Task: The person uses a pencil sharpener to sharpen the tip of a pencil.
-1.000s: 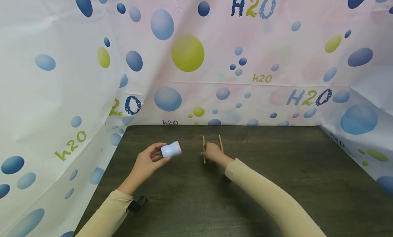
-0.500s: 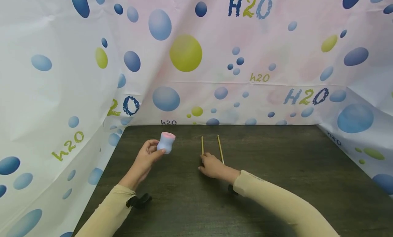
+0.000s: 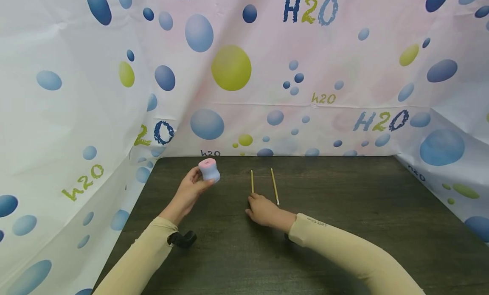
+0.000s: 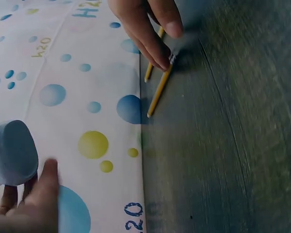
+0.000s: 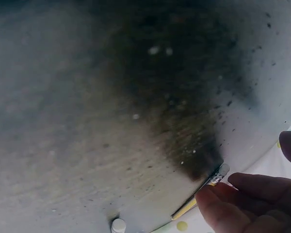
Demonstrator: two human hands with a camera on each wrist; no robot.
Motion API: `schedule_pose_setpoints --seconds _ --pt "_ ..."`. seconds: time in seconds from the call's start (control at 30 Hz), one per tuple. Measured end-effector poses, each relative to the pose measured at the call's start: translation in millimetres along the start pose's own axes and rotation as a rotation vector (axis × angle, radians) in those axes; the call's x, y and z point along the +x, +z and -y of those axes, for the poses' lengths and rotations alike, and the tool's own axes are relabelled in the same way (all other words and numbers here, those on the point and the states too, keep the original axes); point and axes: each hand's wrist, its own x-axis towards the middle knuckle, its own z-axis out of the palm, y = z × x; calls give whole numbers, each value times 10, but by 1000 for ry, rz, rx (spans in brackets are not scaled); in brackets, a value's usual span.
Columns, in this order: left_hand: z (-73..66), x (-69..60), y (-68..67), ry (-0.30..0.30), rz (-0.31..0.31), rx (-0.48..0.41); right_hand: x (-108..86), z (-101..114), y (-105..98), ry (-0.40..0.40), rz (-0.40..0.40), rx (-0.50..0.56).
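Note:
My left hand (image 3: 188, 193) holds a pencil sharpener (image 3: 209, 169), a small waisted cylinder, raised above the table's far left part. Its light blue body is topped by a pink end with a dark opening, which faces up. Two yellow pencils lie apart on the table, tips toward the back wall. At the eraser end of the left pencil (image 3: 252, 181), the fingers of my right hand (image 3: 265, 211) touch it, with the thumb held away in the right wrist view. The right pencil (image 3: 274, 186) lies untouched beyond that hand, its white eraser (image 5: 119, 225) visible in the right wrist view.
The dark wooden table (image 3: 344, 197) ends at a white back sheet (image 3: 267, 91) printed with blue and green dots and H2O lettering. Similar sheets rise at the left and right sides. A black wrist strap (image 3: 182, 239) sits on my left sleeve.
My left hand has turned the sharpener from lying sideways to pink end up and raised it slightly. My right hand has slid back toward me along the left pencil, its thumb now apart.

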Motion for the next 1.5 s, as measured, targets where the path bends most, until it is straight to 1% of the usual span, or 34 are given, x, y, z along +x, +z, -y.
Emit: schedule_pose_setpoints --seconds 0.13,0.23,0.33,0.4,0.43,0.53,0.57,0.8,0.97,1.1,1.27,1.5 --pt "22 116 3 20 -51 136 17 -2 4 -3 -2 -5" --pt "37 179 28 33 -78 220 18 1 -3 -1 1 -9" --pt "53 232 71 47 -102 288 17 5 -9 -5 0 -7" --pt "65 270 95 50 -104 311 20 5 -8 -9 -5 -1" --pt "72 289 103 51 -103 321 20 4 -7 -10 -6 1" --pt "97 360 119 29 -105 343 20 3 -7 -10 -10 5" --pt "111 388 114 15 -97 338 16 5 -11 -10 -11 7" --pt "251 586 109 -29 -123 413 -27 26 -41 -11 -17 11" --pt "344 662 104 -41 -144 442 -17 20 -14 -9 -10 15" --pt "382 686 106 -50 -161 451 -6 20 -3 -13 -14 10" --pt "391 683 104 -59 -180 471 16 20 -5 -10 -7 13" --pt "397 689 108 -76 -174 489 34 14 -4 0 10 8"
